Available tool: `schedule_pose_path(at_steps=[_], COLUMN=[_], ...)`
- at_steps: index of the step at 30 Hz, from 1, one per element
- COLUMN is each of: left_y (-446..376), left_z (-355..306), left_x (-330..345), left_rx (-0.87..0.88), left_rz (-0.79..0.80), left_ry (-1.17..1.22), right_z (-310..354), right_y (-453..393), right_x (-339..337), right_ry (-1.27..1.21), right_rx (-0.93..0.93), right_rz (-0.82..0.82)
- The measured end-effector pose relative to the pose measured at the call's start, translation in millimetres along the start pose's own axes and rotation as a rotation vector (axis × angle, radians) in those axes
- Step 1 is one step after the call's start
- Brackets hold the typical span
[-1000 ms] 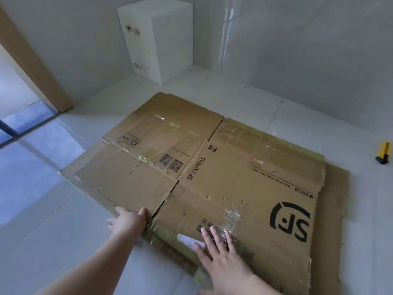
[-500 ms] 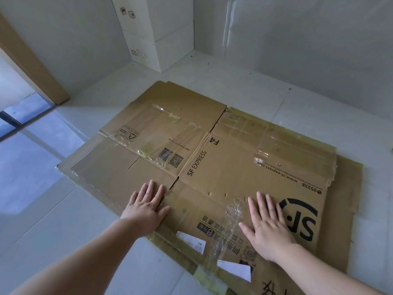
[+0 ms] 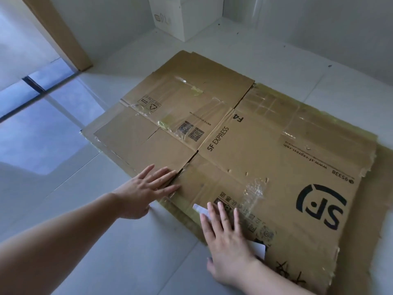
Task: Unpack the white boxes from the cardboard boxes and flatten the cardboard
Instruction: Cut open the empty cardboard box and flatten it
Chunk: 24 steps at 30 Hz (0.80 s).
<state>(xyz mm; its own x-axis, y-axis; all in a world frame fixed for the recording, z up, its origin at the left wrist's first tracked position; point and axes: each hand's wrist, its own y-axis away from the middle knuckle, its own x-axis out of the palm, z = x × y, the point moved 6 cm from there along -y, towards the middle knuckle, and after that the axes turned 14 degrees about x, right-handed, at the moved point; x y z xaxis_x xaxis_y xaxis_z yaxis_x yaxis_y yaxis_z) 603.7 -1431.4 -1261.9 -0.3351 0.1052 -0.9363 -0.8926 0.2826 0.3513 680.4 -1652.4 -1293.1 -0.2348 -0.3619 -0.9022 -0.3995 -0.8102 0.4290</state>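
A flattened brown cardboard box (image 3: 265, 150) printed "SF EXPRESS" lies spread on the floor, over another cardboard sheet (image 3: 382, 188) whose edge shows at the right. My left hand (image 3: 146, 190) lies flat with straight fingers on the near left flap, beside the slit between flaps. My right hand (image 3: 227, 241) presses flat on the near edge, over a white label and clear tape. White boxes (image 3: 185, 15) stand stacked in the far corner against the wall.
Pale tiled floor (image 3: 127, 241) surrounds the cardboard. A wooden door frame (image 3: 61, 37) stands at the far left, with a glass pane (image 3: 38, 116) beside it. White walls close off the back and right.
My right hand has slid back toward me and left along the near edge. My left hand stays on the near left flap. The view has shifted, so the white boxes sit higher in frame.
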Motion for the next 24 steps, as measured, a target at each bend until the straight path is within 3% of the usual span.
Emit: schedule_pose_path(at_steps=[4,11,14,20,24], left_y=[-12.4,-14.7,-9.9,-4.1,-8.3], left_z=[-4.6,-13.4,-11.2,-3.0,1.1], left_x=[6.9,5.8,1.9,-11.4,-38.0], left_rx=[-0.042,-0.085,-0.078,0.030,0.087], left_rz=[-0.105,-0.121,-0.198,-0.202,-0.300], left_ry=[-0.103,-0.154,-0.157,-0.168,-0.161], right_z=[8.6,23.3,26.3,9.2,1.2], right_y=[-2.7,-1.0,-1.5,18.1,20.0], right_x=[-20.4,-23.6,-28.9,-9.4,-33.6], right_ry=[0.096,0.091,0.047,0.067,0.020], right_rx=[0.026,0.065,0.019,-0.037,0.025], right_rz=[0.019,0.080,-0.032,-0.136,-0.167])
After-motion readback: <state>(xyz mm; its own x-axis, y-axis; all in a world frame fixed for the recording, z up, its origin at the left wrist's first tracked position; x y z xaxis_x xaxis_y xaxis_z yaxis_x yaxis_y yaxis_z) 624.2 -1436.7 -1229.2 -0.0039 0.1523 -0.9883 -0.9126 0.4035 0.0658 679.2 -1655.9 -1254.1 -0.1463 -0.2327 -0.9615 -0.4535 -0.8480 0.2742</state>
